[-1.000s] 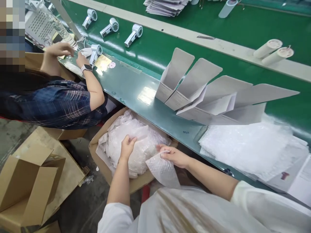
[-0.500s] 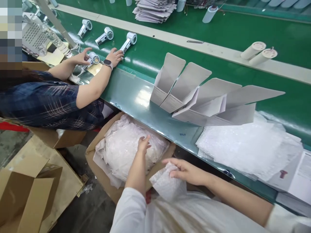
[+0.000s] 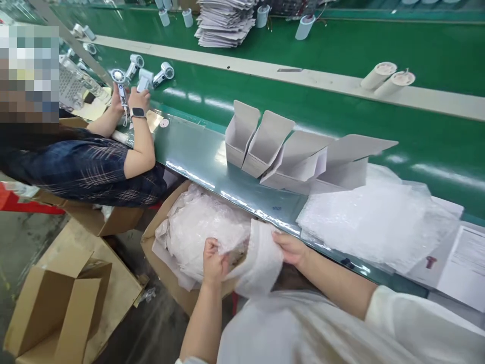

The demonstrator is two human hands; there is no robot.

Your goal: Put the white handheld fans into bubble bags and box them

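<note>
A white bubble-wrap bag (image 3: 263, 258) hangs in front of my body, at the near edge of the bench. My right hand (image 3: 291, 247) grips its upper right side between thumb and fingers. My left hand (image 3: 214, 260) is closed, its fingers curled, and a thin flap of the bag runs up to it; the exact grip is partly hidden. Just beyond my left hand, a carton (image 3: 166, 280) holds a heap of clear plastic bags (image 3: 204, 222).
Several open white boxes (image 3: 261, 151) stand on the bench (image 3: 197, 146), beside a stack of bubble-wrap bags (image 3: 371, 222). At left, a co-worker's hands (image 3: 138, 101) hold handheld fans (image 3: 120, 83). An open carton (image 3: 41, 303) sits lower left. White cylinders (image 3: 394, 83) stand on the far strip.
My left hand drew back from the heap and closed. The bubble-wrap bag, bunched in my right hand before, is now spread out between my hands. The co-worker's hands lifted fans.
</note>
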